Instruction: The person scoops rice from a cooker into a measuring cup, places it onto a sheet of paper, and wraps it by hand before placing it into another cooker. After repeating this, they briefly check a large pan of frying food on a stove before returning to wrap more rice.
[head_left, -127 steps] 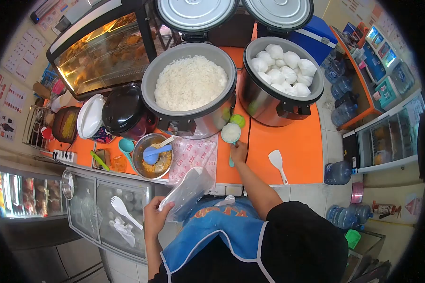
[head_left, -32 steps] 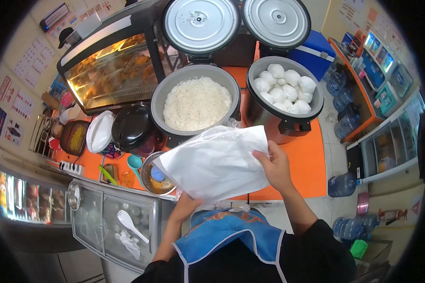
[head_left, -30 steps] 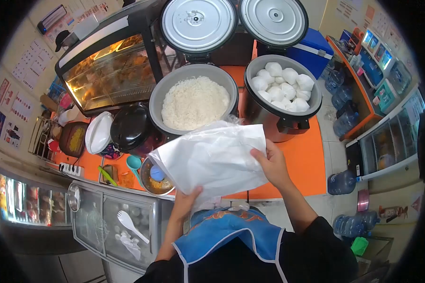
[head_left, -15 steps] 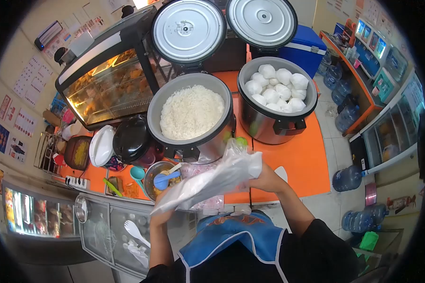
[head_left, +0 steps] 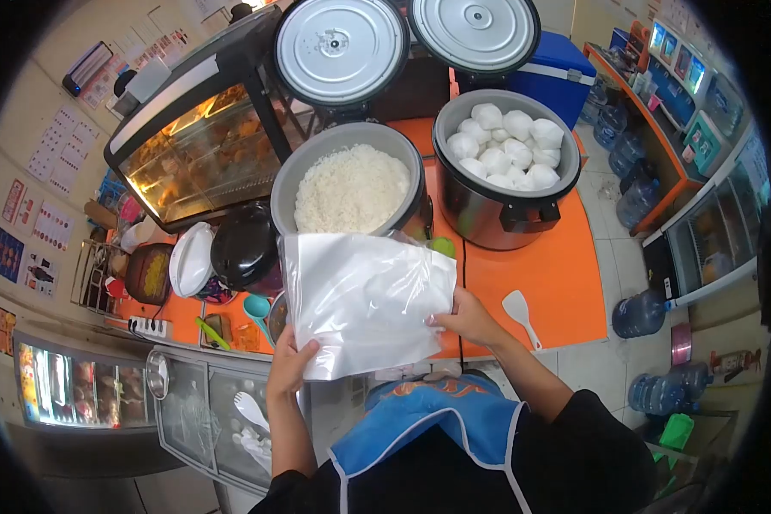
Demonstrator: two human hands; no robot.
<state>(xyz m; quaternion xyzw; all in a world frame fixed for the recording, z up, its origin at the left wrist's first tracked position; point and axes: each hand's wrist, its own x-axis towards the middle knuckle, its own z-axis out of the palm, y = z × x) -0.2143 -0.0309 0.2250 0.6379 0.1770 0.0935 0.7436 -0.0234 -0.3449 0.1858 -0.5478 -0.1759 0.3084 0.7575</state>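
Note:
A flat, shiny pack of white sheets in clear plastic [head_left: 368, 300] is held up between my two hands, covering the front of the rice cooker. My left hand [head_left: 291, 364] grips its lower left corner, thumb on top. At its right edge, my right hand [head_left: 467, 319] pinches the plastic. Behind the pack stands an open cooker of loose white rice [head_left: 351, 190]. To the right, a second open cooker holds several white wrapped bundles [head_left: 510, 150]. A white rice paddle [head_left: 521, 317] lies on the orange tabletop [head_left: 565, 283], right of my right hand.
A lit glass food warmer [head_left: 201, 154] stands at the back left. Nearer are a black lidded pot [head_left: 244, 247], a white lid [head_left: 193, 261] and a teal ladle [head_left: 257, 308]. A blue cooler box [head_left: 557, 81] sits behind the right cooker. Water bottles [head_left: 638, 315] stand on the floor at right.
The pack has gone from tilted and bunched to spread flat, facing up, and now hides the mixing bowl. My right hand has shifted slightly down, uncovering the rice paddle.

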